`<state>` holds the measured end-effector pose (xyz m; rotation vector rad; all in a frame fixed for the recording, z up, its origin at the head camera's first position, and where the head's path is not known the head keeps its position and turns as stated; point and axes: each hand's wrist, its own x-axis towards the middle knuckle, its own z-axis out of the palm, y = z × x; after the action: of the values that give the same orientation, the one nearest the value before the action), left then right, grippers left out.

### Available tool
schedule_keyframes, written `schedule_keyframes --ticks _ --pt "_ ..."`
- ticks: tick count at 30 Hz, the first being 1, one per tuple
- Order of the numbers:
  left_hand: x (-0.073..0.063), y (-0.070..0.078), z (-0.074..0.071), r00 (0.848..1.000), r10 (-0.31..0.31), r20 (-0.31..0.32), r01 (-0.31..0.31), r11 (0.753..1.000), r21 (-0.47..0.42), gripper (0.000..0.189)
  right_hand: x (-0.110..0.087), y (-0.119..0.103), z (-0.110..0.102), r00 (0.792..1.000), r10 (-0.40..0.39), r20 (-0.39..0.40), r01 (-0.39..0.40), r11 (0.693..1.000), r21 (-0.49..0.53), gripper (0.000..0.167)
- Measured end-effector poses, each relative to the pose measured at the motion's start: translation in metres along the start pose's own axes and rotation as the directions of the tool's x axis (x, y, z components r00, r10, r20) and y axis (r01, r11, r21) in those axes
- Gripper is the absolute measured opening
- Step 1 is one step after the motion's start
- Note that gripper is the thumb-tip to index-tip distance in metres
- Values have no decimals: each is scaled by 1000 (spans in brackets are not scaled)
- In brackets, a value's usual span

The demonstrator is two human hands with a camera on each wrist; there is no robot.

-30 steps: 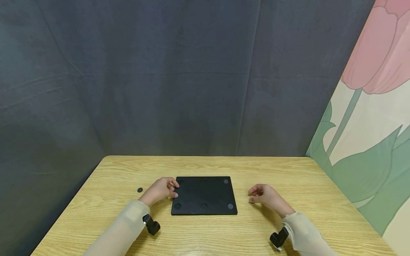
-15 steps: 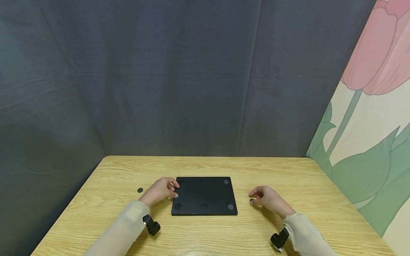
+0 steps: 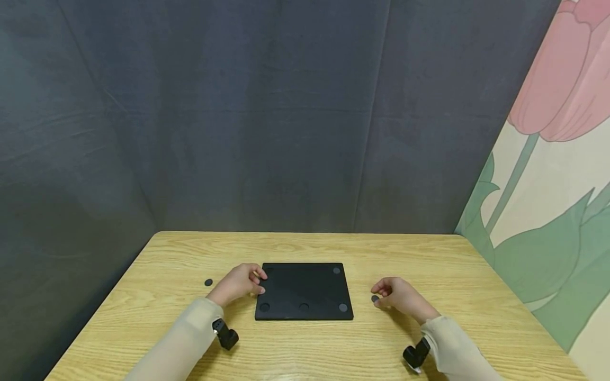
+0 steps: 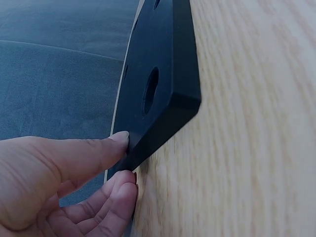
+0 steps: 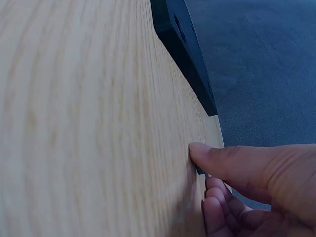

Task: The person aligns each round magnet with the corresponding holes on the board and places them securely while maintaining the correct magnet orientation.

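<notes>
A flat black rectangular board (image 3: pixel 305 288) with round recesses lies on the table. Greyer round spots mark its two right corners. My left hand (image 3: pixel 239 284) holds the board's left edge, thumb on the top face and curled fingers against the side, as the left wrist view shows. To the right of the board, my right hand (image 3: pixel 399 296) pinches a small dark disc (image 3: pixel 375 299) low over the wood. In the right wrist view the thumb and curled fingers cover most of that disc (image 5: pixel 200 170).
Another small dark disc (image 3: pixel 208 282) lies on the wooden table (image 3: pixel 305 349), left of the board and behind the left forearm. A dark grey curtain (image 3: pixel 262 116) hangs beyond the table's far edge. A flower-painted wall (image 3: pixel 548 211) stands at the right.
The right hand has shifted very slightly, and more of the disc at its thumb now shows. The left hand and the board stay where they were.
</notes>
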<state>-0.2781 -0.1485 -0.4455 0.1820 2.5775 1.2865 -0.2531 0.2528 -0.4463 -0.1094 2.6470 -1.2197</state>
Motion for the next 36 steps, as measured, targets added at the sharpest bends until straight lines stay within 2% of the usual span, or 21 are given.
schedule_keyframes --ticks 17,36 --pt "-3 3 -2 1000 0 12 0 1000 -14 24 -2 1 -1 1000 20 11 -20 999 44 20" --pt "1 -1 0 1000 4 6 -3 1000 -2 24 -2 1 -1 1000 7 12 -7 1000 23 20"
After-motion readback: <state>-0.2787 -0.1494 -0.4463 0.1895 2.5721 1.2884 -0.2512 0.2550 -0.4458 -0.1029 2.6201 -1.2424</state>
